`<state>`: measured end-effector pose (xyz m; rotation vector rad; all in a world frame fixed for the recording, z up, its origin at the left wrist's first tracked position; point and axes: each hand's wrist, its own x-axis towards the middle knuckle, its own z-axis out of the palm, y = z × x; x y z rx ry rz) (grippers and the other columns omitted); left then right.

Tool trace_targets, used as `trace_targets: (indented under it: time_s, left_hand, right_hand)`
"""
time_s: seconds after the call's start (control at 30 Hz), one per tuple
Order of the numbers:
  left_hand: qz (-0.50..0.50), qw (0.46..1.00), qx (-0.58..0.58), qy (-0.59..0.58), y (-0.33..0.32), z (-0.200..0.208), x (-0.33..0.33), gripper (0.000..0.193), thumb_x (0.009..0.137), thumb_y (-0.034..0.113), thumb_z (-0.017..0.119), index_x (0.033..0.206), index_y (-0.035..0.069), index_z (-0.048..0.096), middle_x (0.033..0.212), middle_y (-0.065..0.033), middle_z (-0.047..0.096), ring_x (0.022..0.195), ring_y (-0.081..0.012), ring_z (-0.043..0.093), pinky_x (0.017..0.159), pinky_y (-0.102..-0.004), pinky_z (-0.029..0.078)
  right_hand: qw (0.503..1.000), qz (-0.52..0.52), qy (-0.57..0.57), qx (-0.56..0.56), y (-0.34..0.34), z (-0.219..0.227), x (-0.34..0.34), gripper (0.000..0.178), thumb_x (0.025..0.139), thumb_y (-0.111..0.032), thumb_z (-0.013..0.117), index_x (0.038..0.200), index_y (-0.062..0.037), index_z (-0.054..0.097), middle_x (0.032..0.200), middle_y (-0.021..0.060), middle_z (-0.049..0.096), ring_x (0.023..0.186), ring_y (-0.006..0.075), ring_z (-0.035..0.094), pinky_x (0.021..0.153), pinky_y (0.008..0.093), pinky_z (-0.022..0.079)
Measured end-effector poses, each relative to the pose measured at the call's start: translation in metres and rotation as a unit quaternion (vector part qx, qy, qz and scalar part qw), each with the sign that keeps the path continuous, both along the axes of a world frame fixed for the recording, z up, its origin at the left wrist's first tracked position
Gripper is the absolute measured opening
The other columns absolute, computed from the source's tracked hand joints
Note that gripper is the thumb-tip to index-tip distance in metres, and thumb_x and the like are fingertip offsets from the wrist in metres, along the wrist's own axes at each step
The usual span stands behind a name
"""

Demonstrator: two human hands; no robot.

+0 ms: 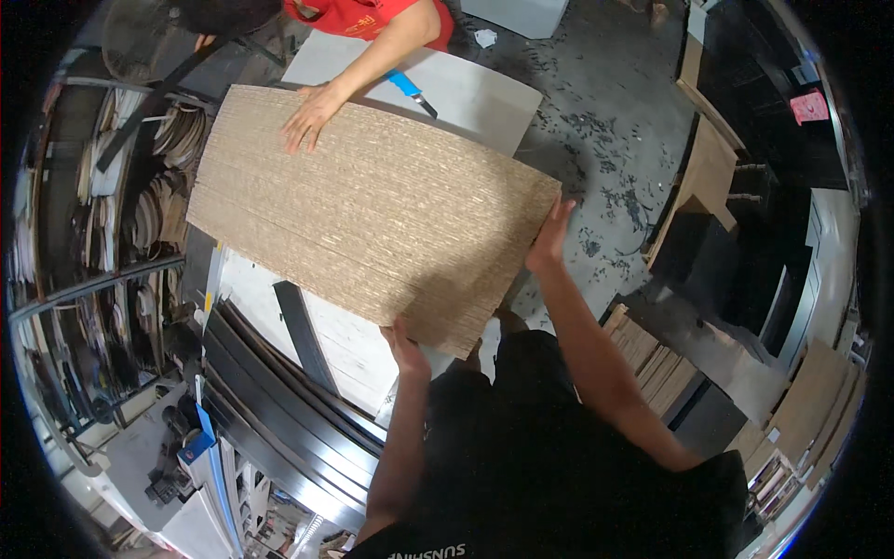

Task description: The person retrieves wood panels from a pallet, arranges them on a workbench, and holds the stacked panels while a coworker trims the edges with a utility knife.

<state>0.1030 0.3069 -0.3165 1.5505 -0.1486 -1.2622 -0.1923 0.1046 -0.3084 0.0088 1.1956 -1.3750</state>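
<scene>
A large tan board (363, 205) with a ribbed, textured face lies slantwise in front of me. My left hand (407, 347) grips its near long edge, the fingers hidden beneath. At the right end, my right hand (554, 238) is wrapped round the short edge. Across the board, a co-worker's hand (312, 114) in a red shirt rests spread on the top face. Close to that person's forearm, a blue-handled utility knife (410, 88) lies on a pale sheet (494, 98) partly covered by the board.
A white worktop (349, 345) shows under the board, with a dark strip (305, 335) on it. Long dark strips (279, 401) lie to the left. Racks of curved pieces (140, 214) line the left wall. Dark scraps (605, 158) litter the floor; stacked panels (652, 363) stand at right.
</scene>
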Motion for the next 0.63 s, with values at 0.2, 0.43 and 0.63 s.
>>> trace_targets:
  time_s: [0.2,0.43,0.63]
  left_hand:
    - [0.016,0.998,0.051,-0.024,-0.004,0.003,0.000,0.084,0.111,0.050,0.063,0.175,0.014,0.021,0.171,-0.0173,0.039,0.153,-0.0399,0.043,0.126,-0.0580,0.037]
    - [0.108,0.994,-0.002,-0.025,-0.019,0.025,-0.028,0.067,0.110,0.035,0.068,0.166,0.009,0.042,0.157,-0.0135,0.057,0.143,-0.0292,0.054,0.121,-0.0471,0.042]
    - [0.142,0.983,-0.002,-0.118,-0.020,-0.033,-0.040,0.092,0.105,0.025,0.079,0.175,0.011,0.022,0.170,-0.0148,0.043,0.154,-0.0247,0.043,0.131,-0.0431,0.030]
  right_hand:
    - [0.997,0.014,0.048,-0.051,0.002,-0.032,-0.015,0.104,0.106,-0.085,0.037,0.178,-0.0124,0.022,0.184,0.0148,0.024,0.169,0.0366,0.020,0.135,0.0549,0.023]
    - [0.780,0.258,0.565,-0.082,-0.054,-0.039,-0.070,0.081,0.111,-0.063,0.057,0.164,-0.0036,0.048,0.164,0.0178,0.053,0.153,0.0339,0.049,0.127,0.0480,0.040]
    - [0.659,0.285,0.677,-0.163,-0.075,-0.075,-0.078,0.044,0.108,-0.033,0.073,0.145,-0.0099,0.071,0.139,0.0168,0.075,0.129,0.0331,0.072,0.113,0.0447,0.054]
